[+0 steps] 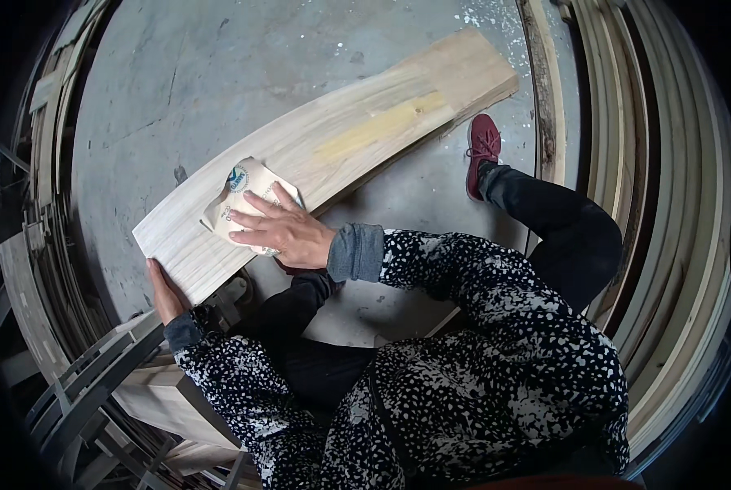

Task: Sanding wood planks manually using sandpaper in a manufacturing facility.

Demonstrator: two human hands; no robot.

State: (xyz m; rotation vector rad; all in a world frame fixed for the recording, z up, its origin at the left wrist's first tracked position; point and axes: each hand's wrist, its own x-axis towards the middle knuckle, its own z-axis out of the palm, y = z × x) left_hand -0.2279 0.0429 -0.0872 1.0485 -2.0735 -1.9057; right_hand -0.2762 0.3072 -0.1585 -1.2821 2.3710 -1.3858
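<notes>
A long, pale wooden board (364, 114) with a curved far edge slants across in front of me. My right hand (279, 226) lies flat with spread fingers on a sheet of sandpaper (247, 181), pressing it against the board's upper face. The sheet's printed backing faces up and its corners lift a little. At the board's near left end, my left hand (166, 292) holds the end edge, fingers straight and close together; its thumb is hidden. A yellowish patch (382, 124) runs along the board's right half.
Long planks (668, 163) are stacked along the right side. More timber (46, 269) and a grey metal frame (96, 384) stand at the left. My foot in a dark red shoe (484, 147) rests on the grey concrete floor (177, 73) beside the board's right end.
</notes>
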